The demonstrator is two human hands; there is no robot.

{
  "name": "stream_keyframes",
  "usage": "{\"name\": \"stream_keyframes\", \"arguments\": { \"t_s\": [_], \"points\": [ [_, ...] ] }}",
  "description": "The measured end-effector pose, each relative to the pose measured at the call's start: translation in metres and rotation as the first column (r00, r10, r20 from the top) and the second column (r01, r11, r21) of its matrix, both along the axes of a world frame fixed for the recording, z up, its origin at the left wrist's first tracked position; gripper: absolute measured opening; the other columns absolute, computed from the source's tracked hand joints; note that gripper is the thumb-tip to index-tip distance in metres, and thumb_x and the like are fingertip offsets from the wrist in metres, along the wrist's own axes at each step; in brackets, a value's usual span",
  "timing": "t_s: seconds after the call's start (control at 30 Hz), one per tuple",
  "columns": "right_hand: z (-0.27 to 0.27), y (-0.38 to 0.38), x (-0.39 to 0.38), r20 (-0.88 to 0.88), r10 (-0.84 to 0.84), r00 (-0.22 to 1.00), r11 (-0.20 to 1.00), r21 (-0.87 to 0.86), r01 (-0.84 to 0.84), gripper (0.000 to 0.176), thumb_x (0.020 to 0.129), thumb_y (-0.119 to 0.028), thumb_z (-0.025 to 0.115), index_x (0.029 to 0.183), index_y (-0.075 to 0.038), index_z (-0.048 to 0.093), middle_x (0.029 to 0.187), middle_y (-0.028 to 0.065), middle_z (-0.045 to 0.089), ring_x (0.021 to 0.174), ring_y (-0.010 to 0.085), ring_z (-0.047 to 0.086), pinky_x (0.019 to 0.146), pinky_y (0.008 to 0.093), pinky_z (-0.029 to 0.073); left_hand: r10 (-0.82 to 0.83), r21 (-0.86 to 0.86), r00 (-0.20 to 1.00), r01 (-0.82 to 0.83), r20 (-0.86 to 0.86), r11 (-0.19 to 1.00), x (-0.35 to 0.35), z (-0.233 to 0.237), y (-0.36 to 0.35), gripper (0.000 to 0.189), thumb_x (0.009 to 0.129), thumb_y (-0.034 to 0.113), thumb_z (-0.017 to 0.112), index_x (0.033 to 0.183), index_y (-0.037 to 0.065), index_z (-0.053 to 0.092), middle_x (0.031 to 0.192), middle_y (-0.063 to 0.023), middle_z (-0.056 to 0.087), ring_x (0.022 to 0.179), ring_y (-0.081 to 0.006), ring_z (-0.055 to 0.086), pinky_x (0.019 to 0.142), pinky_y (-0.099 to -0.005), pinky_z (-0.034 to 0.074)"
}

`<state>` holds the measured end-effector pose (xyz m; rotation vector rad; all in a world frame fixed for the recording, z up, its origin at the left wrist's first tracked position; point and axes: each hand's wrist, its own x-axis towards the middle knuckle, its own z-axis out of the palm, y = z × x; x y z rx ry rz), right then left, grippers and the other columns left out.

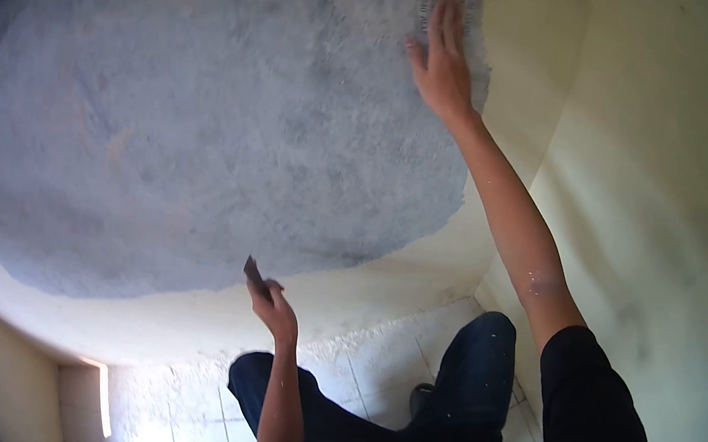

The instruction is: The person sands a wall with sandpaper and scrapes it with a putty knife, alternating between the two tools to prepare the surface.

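Observation:
High on the wall, my right hand [444, 65] presses a sheet of sandpaper [426, 3] with a printed back flat against the surface. Its fingers lie over the sheet, near the right edge of a large grey patch [206, 107]. Lower down, my left hand [274, 312] is closed around a dark, flat, narrow piece [254, 274], whose exact kind I cannot make out. That piece points up and sits in front of the patch's lower edge. Darker smudges and a few brownish spots mark the grey area.
Cream wall [520, 90] surrounds the patch and meets a side wall [672, 177] in a corner at the right. Pale dust lies on the tiled floor [197, 413] along the wall's foot. My bent legs in dark trousers [477, 377] are close to the wall.

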<state>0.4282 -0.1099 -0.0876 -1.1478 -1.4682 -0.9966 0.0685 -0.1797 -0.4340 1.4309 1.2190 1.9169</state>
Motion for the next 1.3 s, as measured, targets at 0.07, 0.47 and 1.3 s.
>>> {"name": "stream_keyframes", "arguments": {
  "t_s": [0.07,0.47,1.3],
  "points": [
    [-0.027,0.003,0.003,0.055,0.045,0.997,0.998,0.044,-0.048,0.077,0.102,-0.022,0.065,0.163,0.004,0.026,0.170,0.0301,0.019,0.158,0.0455,0.019,0.128,0.0487,0.025,0.001,0.050,1.000,-0.001,-0.001,0.999,0.007,-0.006,0.003,0.068,0.097,-0.009,0.047,0.162,0.006,0.036,0.088,-0.0071,0.067,0.073,-0.0125,0.056,0.070,-0.0298,0.049],
    [-0.130,-0.007,0.004,0.095,-0.036,0.995,0.978,-0.201,0.055,0.077,0.111,-0.035,0.049,0.166,0.005,0.011,0.173,0.0285,0.004,0.161,0.0453,0.006,0.130,0.0511,0.017,-0.101,-0.195,0.907,0.021,-0.410,0.981,-0.012,-0.026,0.022,0.099,0.093,-0.006,0.060,0.171,0.020,0.005,0.077,-0.0104,0.072,0.067,-0.0269,0.071,0.063,-0.0411,0.054],
    [-0.071,0.026,-0.024,-0.050,-0.110,0.993,0.993,0.024,0.111,0.078,0.108,-0.031,0.052,0.164,0.009,0.013,0.171,0.0318,0.010,0.160,0.0462,0.011,0.130,0.0528,0.017,-0.120,-0.252,0.956,0.051,-0.267,0.966,-0.040,-0.040,0.027,0.074,0.098,0.005,0.055,0.166,0.007,0.025,0.080,-0.0128,0.075,0.072,-0.0252,0.072,0.070,-0.0385,0.054]
  ]
}}
